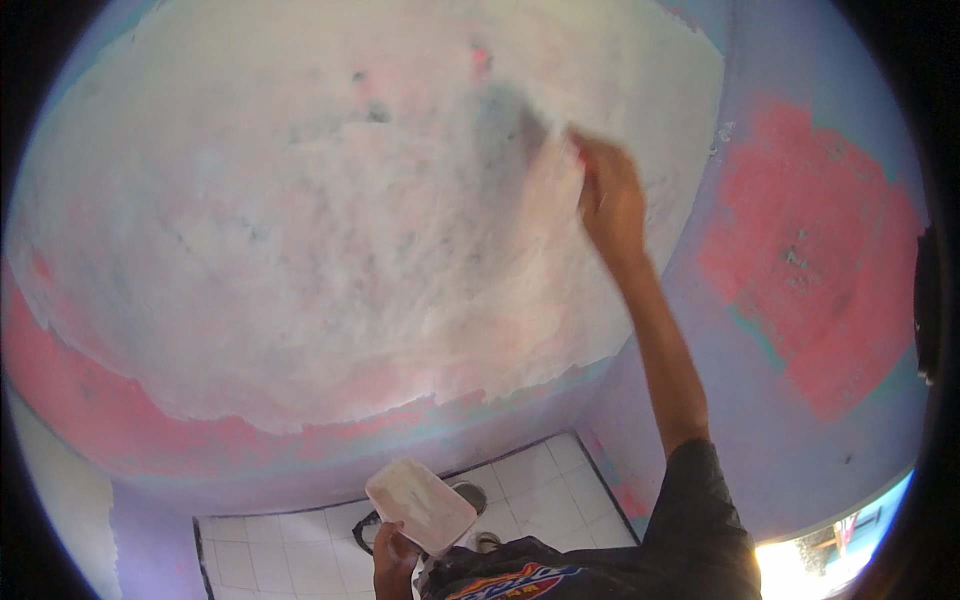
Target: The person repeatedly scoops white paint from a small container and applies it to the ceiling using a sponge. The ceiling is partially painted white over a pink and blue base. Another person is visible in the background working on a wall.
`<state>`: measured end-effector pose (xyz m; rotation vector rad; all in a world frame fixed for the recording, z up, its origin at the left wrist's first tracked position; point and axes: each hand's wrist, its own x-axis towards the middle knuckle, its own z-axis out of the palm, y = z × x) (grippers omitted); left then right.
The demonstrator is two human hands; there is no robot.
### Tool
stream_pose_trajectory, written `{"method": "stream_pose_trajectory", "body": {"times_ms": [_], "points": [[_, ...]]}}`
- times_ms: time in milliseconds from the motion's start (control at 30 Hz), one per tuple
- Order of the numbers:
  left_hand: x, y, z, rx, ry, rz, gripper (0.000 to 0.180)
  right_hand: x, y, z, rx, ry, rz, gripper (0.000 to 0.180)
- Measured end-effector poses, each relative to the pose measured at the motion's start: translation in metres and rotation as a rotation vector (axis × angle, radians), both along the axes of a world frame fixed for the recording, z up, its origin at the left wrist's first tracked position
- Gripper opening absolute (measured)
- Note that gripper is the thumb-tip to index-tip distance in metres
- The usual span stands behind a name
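Observation:
My right hand (608, 190) is raised against the wall, its fingers closed round a flat putty spreader (548, 165). The spreader is smeared by motion, so its exact outline does not show; a dark shadow falls on the wall beside it. White putty covers a broad patch of the wall (300, 200), with grey specks and pink showing through. Low down near my body, my left hand (397, 550) grips the edge of a pale pink rectangular plastic tub (457, 520). Whitish putty (415, 492) lies inside this tilted tub.
The right-hand wall (690, 350) is lilac, with a large pink patch (820, 250). Below, a white tiled floor (300, 550) has a dark border. Behind the tub, a dark round thing (470, 495) shows in part. Bright light enters at the lower right.

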<state>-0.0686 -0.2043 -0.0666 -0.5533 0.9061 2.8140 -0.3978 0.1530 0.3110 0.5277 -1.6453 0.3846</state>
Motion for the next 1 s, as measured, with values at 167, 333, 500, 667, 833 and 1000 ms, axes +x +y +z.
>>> {"method": "stream_pose_trajectory", "body": {"times_ms": [167,333,500,667,833,1000], "points": [[0.008,0.012,-0.009,0.026,-0.039,0.063,0.072,-0.024,-0.004,-0.030,0.072,-0.035,-0.008,0.046],[0.005,0.008,-0.034,0.029,-0.071,0.037,0.071,0.017,-0.049,-0.242,0.300,-0.379,0.176,0.048],[0.006,0.007,-0.036,0.015,-0.059,0.048,0.071,-0.004,-0.031,-0.207,0.226,-0.330,0.191,0.043],[0.010,0.001,-0.031,-0.009,-0.059,0.106,0.070,-0.057,-0.004,-0.004,0.034,0.036,0.003,0.042],[-0.003,-0.010,-0.070,0.021,-0.046,0.174,0.070,-0.088,-0.032,-0.107,0.167,-0.112,0.044,0.045],[0.000,-0.004,-0.092,0.134,-0.059,0.122,0.070,-0.048,-0.051,-0.226,0.260,-0.341,0.133,0.037]]}}
